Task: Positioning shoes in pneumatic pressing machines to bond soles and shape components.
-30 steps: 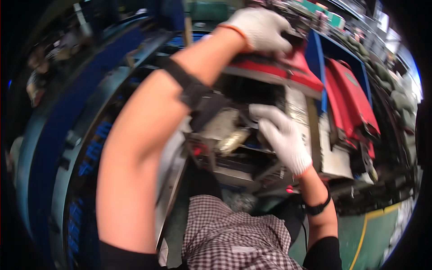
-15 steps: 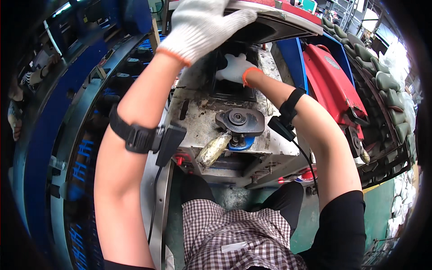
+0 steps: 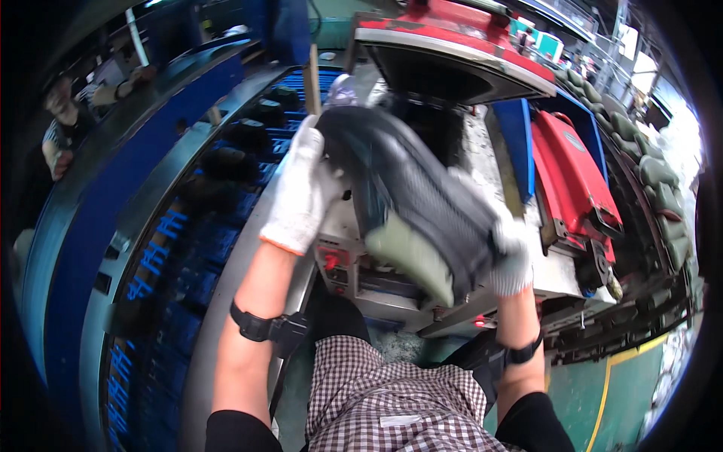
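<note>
At left, the gloved left hand (image 3: 299, 192) clasps one end of a black and green boot-like piece (image 3: 410, 181), which slants in the air over the front of the machine (image 3: 388, 298), near the raised red lid (image 3: 467, 54). At right, the gloved right hand (image 3: 514, 252) holds the other end, its fingers blurred but seemingly curled round it. The step appears to be handling the piece; moving it on likely calls for two firm grips. Half a second earlier, the left hand is at the lid, the right underneath.
</note>
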Action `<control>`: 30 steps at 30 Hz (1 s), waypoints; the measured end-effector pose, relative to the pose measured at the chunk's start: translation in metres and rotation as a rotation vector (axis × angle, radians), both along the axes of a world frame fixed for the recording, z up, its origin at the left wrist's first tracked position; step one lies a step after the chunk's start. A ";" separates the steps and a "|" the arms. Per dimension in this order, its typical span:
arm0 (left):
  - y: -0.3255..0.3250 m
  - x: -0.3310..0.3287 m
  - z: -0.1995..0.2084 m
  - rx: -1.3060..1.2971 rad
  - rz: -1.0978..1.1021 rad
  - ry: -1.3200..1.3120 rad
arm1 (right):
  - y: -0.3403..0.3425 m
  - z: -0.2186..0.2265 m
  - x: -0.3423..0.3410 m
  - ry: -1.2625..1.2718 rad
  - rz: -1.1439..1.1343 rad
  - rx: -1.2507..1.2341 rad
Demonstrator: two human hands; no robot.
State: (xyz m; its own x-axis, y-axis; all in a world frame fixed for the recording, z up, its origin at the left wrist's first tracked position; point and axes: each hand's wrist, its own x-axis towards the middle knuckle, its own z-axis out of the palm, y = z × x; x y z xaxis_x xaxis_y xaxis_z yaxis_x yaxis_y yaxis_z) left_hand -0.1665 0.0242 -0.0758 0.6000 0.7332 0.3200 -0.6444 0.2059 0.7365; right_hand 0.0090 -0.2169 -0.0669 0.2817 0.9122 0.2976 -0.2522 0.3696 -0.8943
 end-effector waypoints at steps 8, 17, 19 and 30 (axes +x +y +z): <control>-0.065 -0.077 -0.010 0.132 0.196 0.060 | -0.027 -0.081 -0.072 -0.270 0.204 0.221; -0.046 -0.112 -0.046 -0.556 -0.016 -0.246 | -0.018 -0.115 -0.110 -0.052 0.306 0.184; -0.059 -0.124 -0.055 -0.419 0.115 -0.021 | -0.014 -0.108 -0.120 0.196 0.370 0.116; -0.126 -0.183 -0.095 -0.428 0.068 -0.083 | 0.056 -0.057 -0.173 -0.844 0.139 0.035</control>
State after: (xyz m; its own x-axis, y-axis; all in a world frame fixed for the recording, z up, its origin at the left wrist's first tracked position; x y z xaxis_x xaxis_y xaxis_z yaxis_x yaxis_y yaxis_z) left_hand -0.3496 -0.1019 -0.1706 0.5307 0.8472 0.0237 -0.7206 0.4362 0.5389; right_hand -0.1642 -0.1612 -0.1242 -0.1609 0.9083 0.3861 0.4477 0.4158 -0.7916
